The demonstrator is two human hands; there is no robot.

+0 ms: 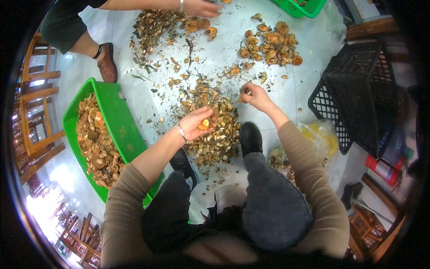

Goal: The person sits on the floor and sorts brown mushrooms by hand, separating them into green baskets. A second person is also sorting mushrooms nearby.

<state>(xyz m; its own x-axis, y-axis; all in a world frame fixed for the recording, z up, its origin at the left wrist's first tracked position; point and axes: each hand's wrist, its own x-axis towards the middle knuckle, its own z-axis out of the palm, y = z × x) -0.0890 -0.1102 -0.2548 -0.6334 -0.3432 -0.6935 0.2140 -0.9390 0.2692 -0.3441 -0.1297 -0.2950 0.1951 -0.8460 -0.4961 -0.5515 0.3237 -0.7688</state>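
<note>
My left hand (pixel 198 125) is curled around an orange-brown mushroom (pixel 204 125), whose pale cut stem faces up. It is over a heap of mushroom trimmings (pixel 218 143) on the floor between my shoes. My right hand (pixel 258 97) is to the right of this heap, thumb and fingers pinched together. A small brownish piece, apparently mushroom (pixel 241 100), shows at its fingertips, partly hidden and blurred. Beyond my right hand lies a pile of whole mushrooms (pixel 276 43). On my left, a green plastic crate (pixel 116 114) holds many mushrooms (pixel 95 138).
Another person's hand (pixel 201 8) reaches over a second trimmings heap (pixel 153 32); that person's brown shoe (pixel 108 64) is at upper left. A green basket (pixel 307 11) stands at the top. Black plastic crates (pixel 352 90), a plastic bag (pixel 317 138) and a fire extinguisher (pixel 383 169) are at right.
</note>
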